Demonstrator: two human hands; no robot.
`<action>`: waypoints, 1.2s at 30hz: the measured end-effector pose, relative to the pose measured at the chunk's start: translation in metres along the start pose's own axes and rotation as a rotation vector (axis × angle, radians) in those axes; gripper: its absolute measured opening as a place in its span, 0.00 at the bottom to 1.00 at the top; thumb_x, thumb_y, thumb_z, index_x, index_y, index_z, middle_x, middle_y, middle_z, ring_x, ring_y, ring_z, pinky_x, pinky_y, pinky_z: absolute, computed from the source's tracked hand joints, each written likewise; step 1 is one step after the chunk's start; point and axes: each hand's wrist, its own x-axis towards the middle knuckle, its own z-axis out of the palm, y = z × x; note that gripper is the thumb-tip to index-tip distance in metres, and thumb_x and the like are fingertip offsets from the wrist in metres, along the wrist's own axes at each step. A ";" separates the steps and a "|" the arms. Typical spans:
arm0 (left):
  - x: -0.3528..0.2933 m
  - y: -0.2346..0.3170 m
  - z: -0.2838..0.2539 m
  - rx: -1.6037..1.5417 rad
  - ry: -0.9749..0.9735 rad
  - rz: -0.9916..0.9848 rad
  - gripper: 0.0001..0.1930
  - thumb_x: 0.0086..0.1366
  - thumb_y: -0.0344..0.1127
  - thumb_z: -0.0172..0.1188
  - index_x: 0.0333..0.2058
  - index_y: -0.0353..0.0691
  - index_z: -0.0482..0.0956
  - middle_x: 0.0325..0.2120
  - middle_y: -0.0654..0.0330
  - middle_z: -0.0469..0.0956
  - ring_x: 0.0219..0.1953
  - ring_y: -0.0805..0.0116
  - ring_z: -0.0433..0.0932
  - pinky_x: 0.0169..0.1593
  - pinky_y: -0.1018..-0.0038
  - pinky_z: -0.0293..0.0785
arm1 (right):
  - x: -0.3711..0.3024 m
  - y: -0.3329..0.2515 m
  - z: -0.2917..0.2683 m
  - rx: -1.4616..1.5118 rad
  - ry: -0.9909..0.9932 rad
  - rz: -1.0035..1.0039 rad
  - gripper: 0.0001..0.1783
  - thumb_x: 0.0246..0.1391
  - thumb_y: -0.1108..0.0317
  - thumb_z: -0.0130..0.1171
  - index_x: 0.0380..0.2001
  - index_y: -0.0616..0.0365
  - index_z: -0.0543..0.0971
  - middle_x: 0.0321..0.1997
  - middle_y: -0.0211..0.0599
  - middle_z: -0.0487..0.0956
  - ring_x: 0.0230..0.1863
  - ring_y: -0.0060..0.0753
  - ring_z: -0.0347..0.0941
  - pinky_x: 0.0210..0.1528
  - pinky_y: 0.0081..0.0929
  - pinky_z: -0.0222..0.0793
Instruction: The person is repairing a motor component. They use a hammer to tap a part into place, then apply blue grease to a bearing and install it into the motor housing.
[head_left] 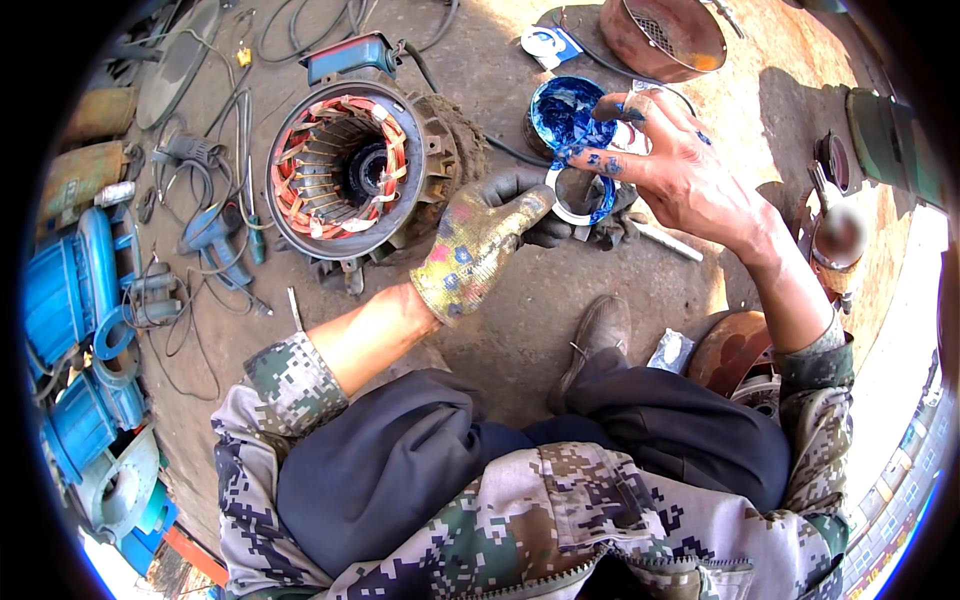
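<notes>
My left hand [482, 240], in a yellow-patterned glove with dark fingers, is closed on the near-left edge of a pale ring [572, 214] smeared with blue grease. My bare right hand [672, 180] has blue-stained fingers, spread apart. One finger reaches over a tin of blue grease [540, 118], and another is at the ring's upper edge; whether it touches is hard to tell. To the left of the tin stands an electric motor housing [418, 125], its open end showing a stator winding [292, 160] bound with red and pale material.
A rusty round pan [640, 45] stands at the far right. Blue motor housings [65, 290] line the left, near a blue power tool [215, 240] and tangled cables. My shoe [600, 335] is below the ring; a rusty round part [728, 350] lies near my right arm.
</notes>
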 end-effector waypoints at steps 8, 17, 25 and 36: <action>0.001 -0.001 -0.005 -0.092 0.019 -0.038 0.16 0.78 0.37 0.58 0.57 0.35 0.79 0.43 0.59 0.85 0.42 0.71 0.84 0.50 0.70 0.81 | -0.015 0.013 0.004 0.161 -0.018 0.247 0.34 0.54 0.78 0.66 0.62 0.31 0.79 0.64 0.42 0.72 0.63 0.52 0.72 0.64 0.46 0.72; 0.004 -0.001 -0.006 -0.145 0.032 -0.043 0.17 0.76 0.35 0.60 0.59 0.35 0.77 0.45 0.58 0.84 0.43 0.70 0.85 0.49 0.69 0.83 | -0.020 0.016 0.008 0.527 0.002 0.183 0.32 0.49 0.79 0.67 0.59 0.42 0.82 0.63 0.45 0.71 0.63 0.53 0.72 0.65 0.44 0.71; 0.010 -0.004 -0.005 -0.266 0.035 -0.055 0.15 0.75 0.33 0.60 0.57 0.36 0.77 0.45 0.57 0.84 0.44 0.66 0.86 0.50 0.67 0.84 | -0.031 -0.015 0.009 0.196 0.033 0.093 0.33 0.47 0.78 0.68 0.57 0.38 0.84 0.65 0.47 0.71 0.62 0.55 0.71 0.61 0.49 0.72; 0.012 -0.005 -0.003 -0.324 0.015 -0.019 0.15 0.76 0.32 0.58 0.58 0.36 0.75 0.49 0.55 0.83 0.47 0.63 0.85 0.55 0.64 0.83 | -0.033 -0.022 0.020 0.323 -0.018 0.257 0.37 0.48 0.78 0.67 0.65 0.42 0.78 0.64 0.52 0.68 0.52 0.52 0.75 0.57 0.43 0.76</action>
